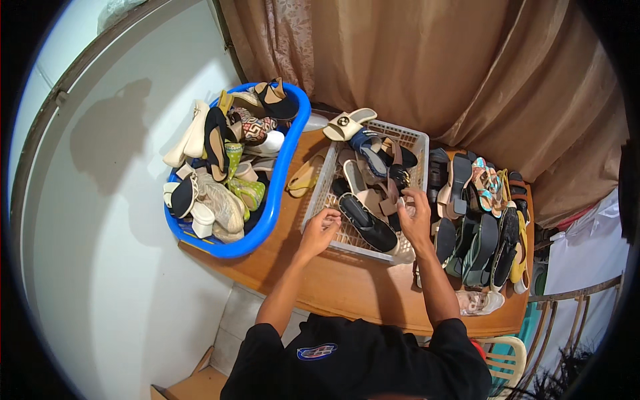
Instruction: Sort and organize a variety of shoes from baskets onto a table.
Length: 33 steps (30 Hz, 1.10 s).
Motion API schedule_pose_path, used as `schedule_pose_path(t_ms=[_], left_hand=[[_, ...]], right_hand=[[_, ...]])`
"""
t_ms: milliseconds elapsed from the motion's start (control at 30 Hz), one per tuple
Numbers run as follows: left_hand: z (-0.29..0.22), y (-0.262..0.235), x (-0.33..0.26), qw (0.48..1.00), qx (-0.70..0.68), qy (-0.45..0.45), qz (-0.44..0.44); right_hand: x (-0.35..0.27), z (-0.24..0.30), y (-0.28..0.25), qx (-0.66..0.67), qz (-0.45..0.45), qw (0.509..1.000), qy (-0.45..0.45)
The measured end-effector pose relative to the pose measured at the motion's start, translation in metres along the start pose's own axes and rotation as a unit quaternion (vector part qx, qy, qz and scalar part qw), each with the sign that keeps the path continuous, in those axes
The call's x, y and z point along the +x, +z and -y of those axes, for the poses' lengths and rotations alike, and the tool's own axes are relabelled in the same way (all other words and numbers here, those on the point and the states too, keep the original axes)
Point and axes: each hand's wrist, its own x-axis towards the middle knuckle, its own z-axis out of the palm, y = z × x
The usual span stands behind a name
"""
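A white plastic basket (425, 143) sits in front of me, holding several shoes and sandals. My left hand (321, 231) is over its near left edge, fingers loosely bent and apart, with nothing in it. Beside that hand lies a black flat shoe (373, 230) with a light edge, toe toward me. At the right side of the basket my right hand (417, 212) hovers close to a black sandal with a gold-coloured ornament (399, 176); its thumb and fingers are apart, and no held item shows. A cream slide (348, 125) with a round ornament rests across the far left corner.
A blue tub (270, 223) heaped with shoes stands on the left of the wooden table (280, 280). Between tub and basket is a yellow shoe (307, 177). Rows of sandals (481, 247) line the right side, with a clear-wrapped item (477, 302) near the front edge.
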Motion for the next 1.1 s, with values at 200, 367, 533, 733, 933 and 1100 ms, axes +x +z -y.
schedule_pose_path(t_ms=[200, 367, 533, 733, 933, 1100], left_hand=[[0.023, -0.009, 0.024, 0.992, 0.081, 0.072, -0.064], [0.026, 0.001, 0.028, 0.98, 0.167, 0.095, -0.058], [0.021, -0.006, 0.022, 0.978, 0.187, 0.091, -0.026], [0.024, -0.004, 0.026, 0.984, 0.144, 0.098, -0.044], [0.025, -0.007, 0.027, 0.997, 0.071, 0.041, -0.01], [0.029, -0.019, 0.038, 0.99, -0.097, -0.097, 0.028]], right_hand=[[0.051, 0.026, 0.045, -0.047, 0.053, 0.994, -0.077], [0.084, -0.011, 0.086, -0.179, 0.074, 0.981, 0.002], [0.089, -0.017, 0.107, -0.292, 0.123, 0.948, 0.036], [0.097, -0.023, 0.112, -0.404, 0.174, 0.898, 0.012], [0.048, 0.047, 0.071, -0.321, 0.176, 0.931, -0.001], [0.0, 0.078, 0.051, -0.116, 0.19, 0.974, 0.041]])
